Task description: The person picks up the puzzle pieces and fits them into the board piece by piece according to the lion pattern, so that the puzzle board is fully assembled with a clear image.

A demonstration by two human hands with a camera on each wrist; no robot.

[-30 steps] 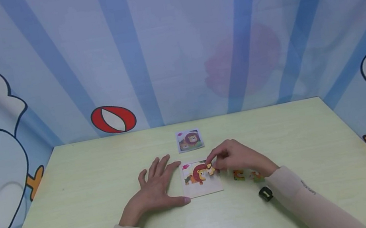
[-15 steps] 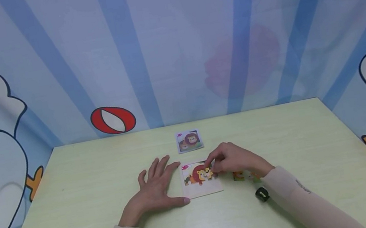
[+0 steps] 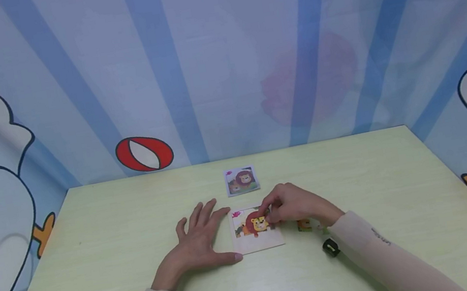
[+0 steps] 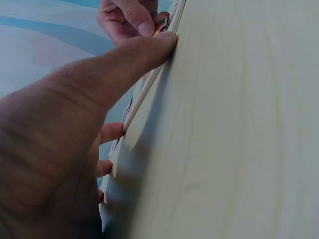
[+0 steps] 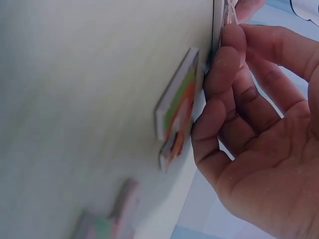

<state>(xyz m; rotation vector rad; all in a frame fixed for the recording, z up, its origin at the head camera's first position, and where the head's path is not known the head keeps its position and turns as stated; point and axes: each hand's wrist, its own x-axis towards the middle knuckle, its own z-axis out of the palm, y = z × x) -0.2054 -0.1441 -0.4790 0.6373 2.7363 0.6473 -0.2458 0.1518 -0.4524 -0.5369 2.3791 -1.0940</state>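
1. Puzzle board (image 3: 259, 243), head view: flat on the table (image 3: 91, 236), just below the centre of the frame; lion picture across its upper part, lower part bare.
2. Left hand (image 3: 199, 248), head view: fingers spread, left of the board; thumb and forefinger touch its left edge near the two corners, probably to stop it sliding.
3. Right hand (image 3: 298, 202), head view: over the board's upper right, thumb and forefinger appearing to pinch a yellow puzzle piece (image 3: 263, 224) beside the lion's face; a fine fingertip hold, suited to so small an item.
4. Picture card (image 3: 241, 181), head view: above the board, similar lion design face up, presumably kept in sight for comparison.
5. Loose pieces (image 3: 304, 225), head view: right of the board, partly under the right wrist, seemingly kept within easy reach.
6. Left wrist view: left thumb braced on the board's edge at upper middle, a fingertip at the edge further down; right fingertips at the top, a coloured bit between them.
7. Right wrist view: fingers curled at the board's edge, upper right; pinched item mostly hidden. Loose pieces at centre and lower left, the lowest blurred.
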